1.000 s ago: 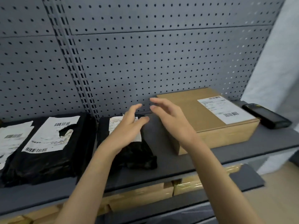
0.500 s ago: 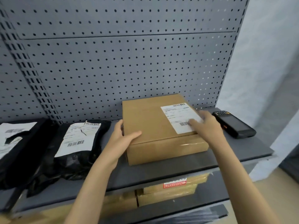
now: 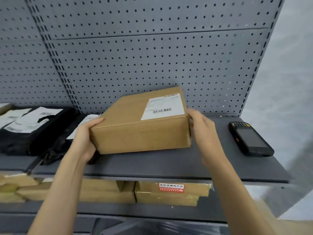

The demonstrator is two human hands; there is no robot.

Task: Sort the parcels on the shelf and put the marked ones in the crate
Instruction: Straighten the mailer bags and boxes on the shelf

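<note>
A brown cardboard box (image 3: 135, 131) with a white barcode label on top sits tilted on the grey shelf (image 3: 152, 167), its far right corner raised. My left hand (image 3: 84, 138) grips the box's front left corner, thumb on the top edge. My right hand (image 3: 203, 133) presses against the box's right side, blurred. Black plastic mailer bags (image 3: 33, 133) with white labels lie on the shelf to the left. No crate is in view.
A black handheld scanner (image 3: 249, 138) lies on the shelf to the right of the box. Grey pegboard (image 3: 152, 56) backs the shelf. On the lower shelf lie several brown boxes, one with a red sticker (image 3: 171, 188). A pale wall stands at the right.
Both hands went from over the black bag to the cardboard box. The box is now turned and tipped up, left hand on its front corner, right hand on its side.
</note>
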